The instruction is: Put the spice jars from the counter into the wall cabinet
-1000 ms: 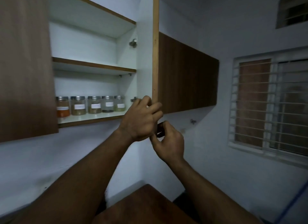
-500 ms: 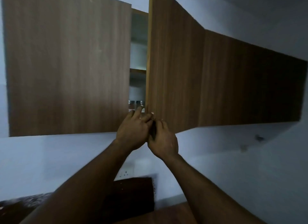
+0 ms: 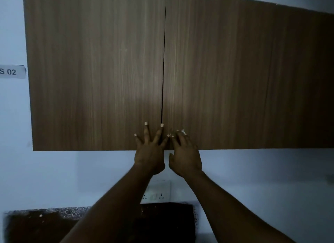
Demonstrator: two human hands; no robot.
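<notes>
The wall cabinet fills the upper view, and both of its wood-grain doors, the left door point(image 3: 94, 71) and the right door point(image 3: 244, 76), are closed with a thin dark seam between them. My left hand point(image 3: 151, 152) lies flat with fingers spread against the bottom corner of the left door. My right hand point(image 3: 185, 156) rests with its fingers on the bottom corner of the right door, holding nothing. The spice jars are hidden behind the doors.
A white label reading "S 02" point(image 3: 11, 72) is stuck on the pale wall to the left of the cabinet. A white socket plate point(image 3: 159, 193) sits on the wall below my hands. A dark speckled counter point(image 3: 45, 223) runs along the bottom.
The right cabinet door swung shut, hiding the shelves and the row of jars. Both hands moved from its edge to flat on the door fronts. The view turned to face the cabinet.
</notes>
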